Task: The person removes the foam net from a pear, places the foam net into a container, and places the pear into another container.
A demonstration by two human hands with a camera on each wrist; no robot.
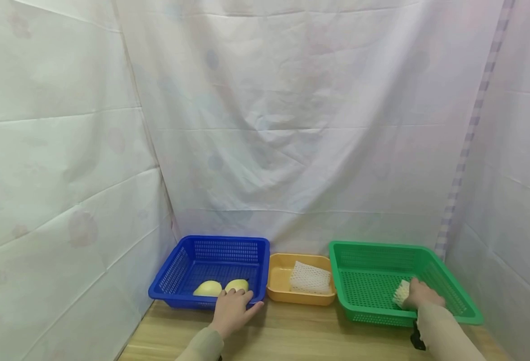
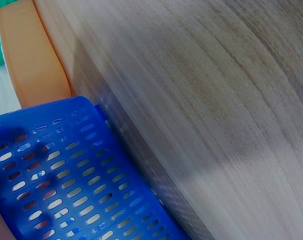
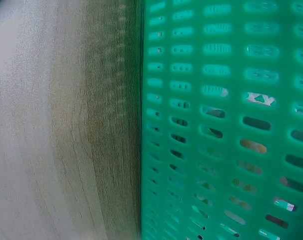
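Note:
My right hand (image 1: 422,295) reaches over the front side of the green basket (image 1: 368,286). Its fingers grip a pale yellowish fruit in a foam net (image 1: 401,294) near the basket's front right. Through the slots in the right wrist view, bits of yellow show, but most of the fruit is hidden. At the front rim of the blue basket (image 1: 208,299) is my left hand (image 1: 234,311), palm down, with fingers spread and extended over the rim. Two yellow-green pears, a left pear (image 1: 208,288) and a right pear (image 1: 237,285), lie inside, close to those fingertips.
Between the baskets stands a small orange tray (image 1: 277,273) holding white foam netting (image 1: 310,277). All three containers sit on a wood-grain table (image 1: 292,333). White cloth (image 1: 292,125) hangs behind and along both sides.

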